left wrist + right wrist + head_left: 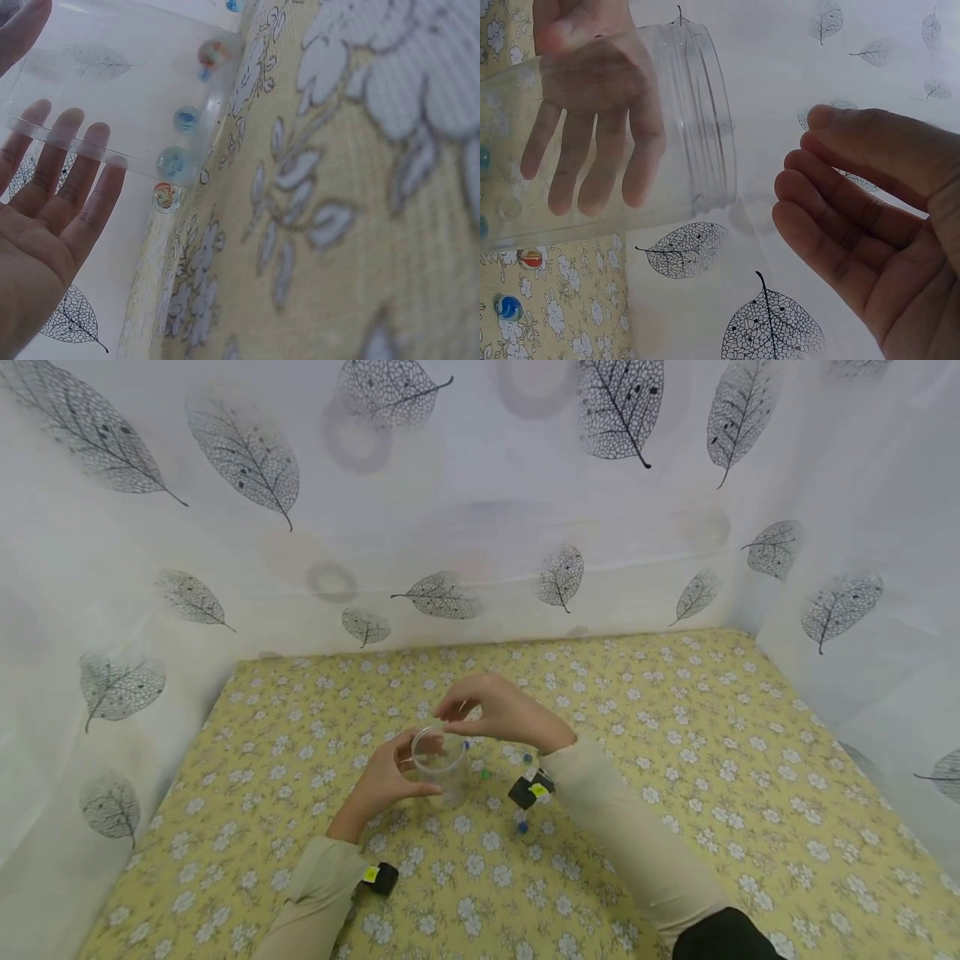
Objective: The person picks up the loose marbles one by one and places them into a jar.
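A clear plastic jar (453,789) stands upright on the floral cloth, its mouth uncovered. My left hand (384,781) holds its side, with the thumb in front and the fingers behind the wall. Glass marbles (185,118) lie at the bottom of the jar. Over the rim hovers my right hand (491,708), its fingers loosely bent; the right wrist view shows nothing between thumb and fingertips (787,214). Outside the jar lie an orange-swirled marble (166,197) and a blue marble (508,307).
More loose marbles sit right of the jar, among them a green one (485,773) and a blue one (522,827). Yellow flowered cloth (675,793) covers the table. White leaf-print sheeting (480,527) hangs around the back and sides.
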The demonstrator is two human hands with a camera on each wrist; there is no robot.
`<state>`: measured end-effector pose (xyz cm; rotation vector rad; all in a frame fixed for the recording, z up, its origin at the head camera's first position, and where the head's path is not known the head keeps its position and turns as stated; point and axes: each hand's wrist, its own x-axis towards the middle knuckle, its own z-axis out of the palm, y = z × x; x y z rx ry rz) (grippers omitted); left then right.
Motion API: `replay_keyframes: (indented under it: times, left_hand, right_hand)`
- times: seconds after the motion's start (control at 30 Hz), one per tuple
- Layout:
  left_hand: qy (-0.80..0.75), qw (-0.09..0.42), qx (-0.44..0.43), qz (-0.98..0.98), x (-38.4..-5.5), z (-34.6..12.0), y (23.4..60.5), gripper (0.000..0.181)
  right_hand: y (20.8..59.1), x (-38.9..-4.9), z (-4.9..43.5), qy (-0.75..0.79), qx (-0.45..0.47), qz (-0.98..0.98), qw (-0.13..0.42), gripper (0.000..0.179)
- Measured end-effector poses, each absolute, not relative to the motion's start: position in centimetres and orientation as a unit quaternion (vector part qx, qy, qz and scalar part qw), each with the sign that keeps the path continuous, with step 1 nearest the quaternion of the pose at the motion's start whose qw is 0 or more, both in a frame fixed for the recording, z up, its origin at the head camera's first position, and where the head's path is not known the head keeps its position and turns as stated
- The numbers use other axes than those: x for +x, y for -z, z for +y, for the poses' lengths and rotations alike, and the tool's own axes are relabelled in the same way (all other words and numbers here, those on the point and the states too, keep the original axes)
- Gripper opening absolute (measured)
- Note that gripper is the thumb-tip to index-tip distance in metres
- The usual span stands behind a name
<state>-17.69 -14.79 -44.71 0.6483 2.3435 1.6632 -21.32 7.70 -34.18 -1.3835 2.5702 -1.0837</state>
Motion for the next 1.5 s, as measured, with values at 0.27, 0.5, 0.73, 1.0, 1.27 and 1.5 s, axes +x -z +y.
replay_keyframes:
  times: [0.27, 0.5, 0.73, 1.0, 1.27, 1.5]
  left_hand:
    - [-0.56, 0.096, 0.219, 0.794, -17.7, -14.7, 44.6, 0.073]
    - [-0.561, 0.094, 0.222, 0.792, -17.7, -14.6, 44.6, 0.068]
    - [-0.568, 0.091, 0.226, 0.787, -17.8, -14.7, 44.7, 0.069]
    - [-0.566, 0.09, 0.226, 0.788, -17.9, -14.8, 45.0, 0.07]
    - [-0.566, 0.092, 0.224, 0.788, -17.8, -14.9, 44.8, 0.071]
    - [-0.565, 0.092, 0.218, 0.79, -17.7, -14.8, 44.8, 0.071]
  right_hand:
    - [34.2, -21.2, 8.2, 0.356, -0.439, 0.825, 0.02, 0.016]
    - [34.2, -21.3, 9.4, 0.351, -0.423, 0.835, 0.031, 0.016]
    - [33.5, -20.8, 11.8, 0.366, -0.395, 0.842, 0.043, 0.017]
    - [32.8, -20.1, 15.0, 0.351, -0.372, 0.859, 0.012, 0.016]
    - [33.3, -19.4, 18.3, 0.321, -0.335, 0.886, 0.002, 0.016]
    - [34.6, -18.7, 20.9, 0.306, -0.309, 0.9, 0.007, 0.015]
